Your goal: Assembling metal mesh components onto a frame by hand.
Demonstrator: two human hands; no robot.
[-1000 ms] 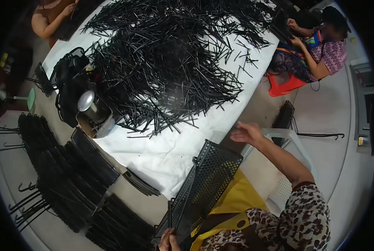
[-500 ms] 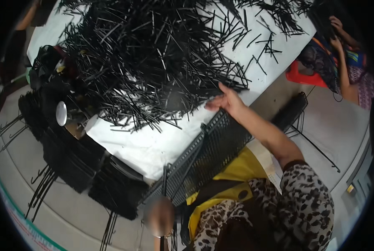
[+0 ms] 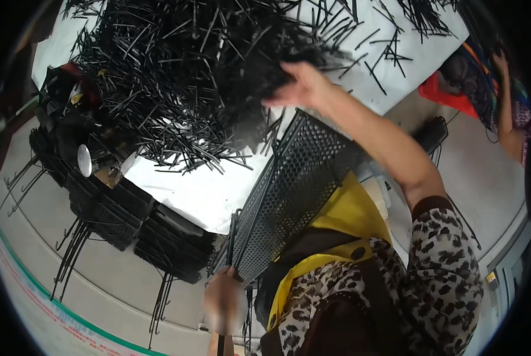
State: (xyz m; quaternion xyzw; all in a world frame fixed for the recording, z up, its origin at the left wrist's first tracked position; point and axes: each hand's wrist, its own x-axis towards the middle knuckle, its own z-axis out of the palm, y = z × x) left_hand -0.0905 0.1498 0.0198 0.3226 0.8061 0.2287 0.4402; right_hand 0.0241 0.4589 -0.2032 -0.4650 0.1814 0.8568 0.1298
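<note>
My left hand (image 3: 224,302) is closed round a thin black rod (image 3: 233,237) that runs up along the near end of a black perforated mesh rack (image 3: 304,172). The rack stands tilted between my body and the table. Slightly smeared by motion, my right hand (image 3: 304,88) reaches over a big heap of thin black sticks (image 3: 176,77), palm down, thumb and fingers apart. Nothing shows between those fingers. Whether the fingertips touch the sticks, I cannot tell. The sticks lie in a tangle on the white table (image 3: 188,193).
Black bundles (image 3: 111,207) with long hooked wires stand along the left. A round pale disc (image 3: 84,160) is beside the heap. On the right, another person's arm (image 3: 506,107) shows near a red stool (image 3: 455,98). Loose sticks (image 3: 390,53) lie at the far right of the table.
My right hand has moved up and left, from the rack's upper end to over the heap. The rack has tilted so more of its mesh face shows. My left hand keeps its hold.
</note>
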